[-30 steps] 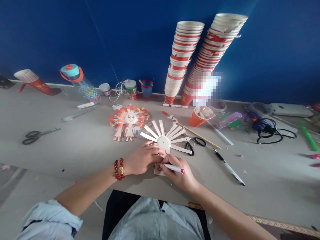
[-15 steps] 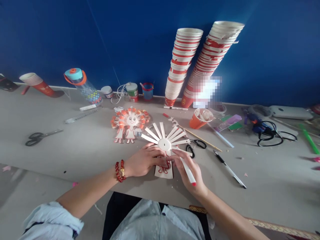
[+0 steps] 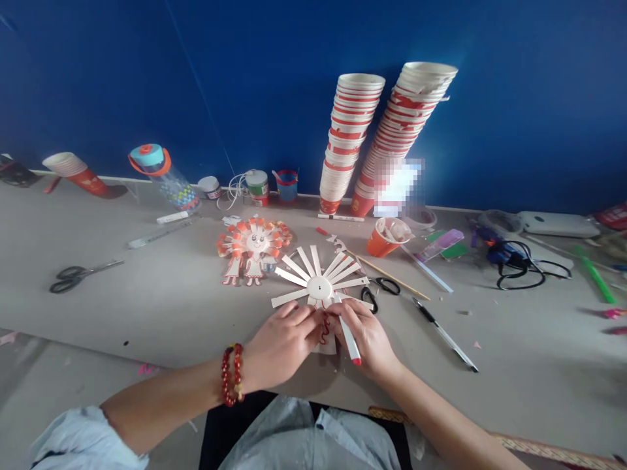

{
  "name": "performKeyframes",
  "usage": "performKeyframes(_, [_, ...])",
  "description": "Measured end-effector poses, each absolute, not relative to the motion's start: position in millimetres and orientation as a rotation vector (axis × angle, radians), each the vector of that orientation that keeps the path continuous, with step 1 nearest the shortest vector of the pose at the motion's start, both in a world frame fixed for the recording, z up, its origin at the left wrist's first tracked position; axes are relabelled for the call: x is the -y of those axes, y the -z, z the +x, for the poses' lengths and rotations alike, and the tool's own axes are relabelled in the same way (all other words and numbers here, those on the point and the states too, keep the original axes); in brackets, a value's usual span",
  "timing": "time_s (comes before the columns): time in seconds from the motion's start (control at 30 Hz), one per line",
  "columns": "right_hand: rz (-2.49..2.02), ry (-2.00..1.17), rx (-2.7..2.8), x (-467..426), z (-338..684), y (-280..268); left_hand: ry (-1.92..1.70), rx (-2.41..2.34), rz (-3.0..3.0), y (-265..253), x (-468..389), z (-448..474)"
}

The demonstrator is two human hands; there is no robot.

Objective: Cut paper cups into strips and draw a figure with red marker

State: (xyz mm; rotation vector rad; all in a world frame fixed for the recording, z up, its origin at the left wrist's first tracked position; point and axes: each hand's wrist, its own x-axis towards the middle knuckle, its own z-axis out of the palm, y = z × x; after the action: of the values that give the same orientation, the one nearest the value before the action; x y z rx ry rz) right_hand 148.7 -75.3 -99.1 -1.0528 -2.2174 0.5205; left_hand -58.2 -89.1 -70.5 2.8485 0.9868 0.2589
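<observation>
A cut-open paper cup (image 3: 319,289) lies in front of me, its white strips fanned out round the disc and red figure lines drawn on the lower panel. On that panel my left hand (image 3: 281,341) has its fingers curled in, gripping the cup's edge. Opposite it, my right hand (image 3: 372,339) grips a white marker (image 3: 349,334) with a red end, slanted across the palm. The fingertips of both hands meet over the panel and cover most of the drawing. Just behind to the left are paper dolls (image 3: 255,248) with orange-tipped strips for hair.
Scissors (image 3: 386,286) lie right of the cup, near a wooden stick and a black-capped pen (image 3: 445,334). More scissors (image 3: 73,275) are at far left. Tall paper-cup stacks (image 3: 350,143) lean against the blue wall, near an orange cup of scraps (image 3: 386,238) and a water bottle (image 3: 169,176).
Both hands have drawn closer together over the drawn panel, and less of the drawing shows. The marker has shifted slightly left and stands steeper. The camera view has moved a little.
</observation>
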Motion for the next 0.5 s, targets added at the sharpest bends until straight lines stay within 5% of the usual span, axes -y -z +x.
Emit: performKeyframes(0.5, [-1.111, -0.661, 2.148, 75, 151, 97, -0.231, -1.309, 2.732, 81, 129, -36])
